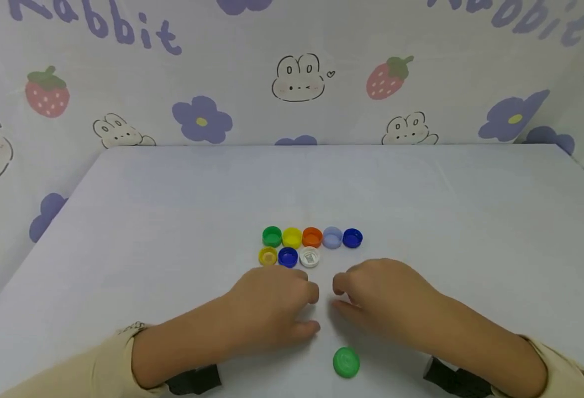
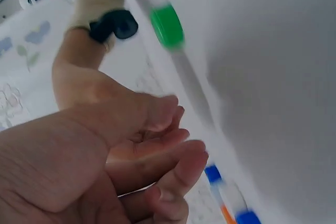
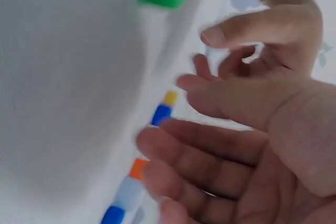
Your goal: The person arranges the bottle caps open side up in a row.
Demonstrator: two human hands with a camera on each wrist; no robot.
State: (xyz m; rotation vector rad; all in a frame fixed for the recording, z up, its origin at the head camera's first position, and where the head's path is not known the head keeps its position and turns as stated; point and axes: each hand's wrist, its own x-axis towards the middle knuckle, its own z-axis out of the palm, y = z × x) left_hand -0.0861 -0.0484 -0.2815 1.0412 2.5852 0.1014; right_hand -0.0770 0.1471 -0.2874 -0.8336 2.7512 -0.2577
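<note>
My left hand (image 1: 272, 307) and right hand (image 1: 386, 298) face each other over the table, a small gap between them. Loosely bent fingers hold nothing in either hand; the right wrist view shows the right palm (image 3: 236, 166) bare. Beyond the hands lie two rows of bottle caps. The far row runs green (image 1: 272, 236), yellow (image 1: 292, 237), orange (image 1: 312, 237), light blue (image 1: 332, 237) and dark blue (image 1: 352, 238). In the nearer row are a yellow cap (image 1: 268, 256), a blue cap (image 1: 288, 257) and a white cap (image 1: 310, 257). A separate green cap (image 1: 346, 362) lies on my side of the hands.
The white table (image 1: 172, 199) spreads out around the caps. A patterned cloth (image 1: 252, 72) with rabbits, strawberries and flowers hangs behind it. Dark straps (image 1: 194, 380) sit at both wrists.
</note>
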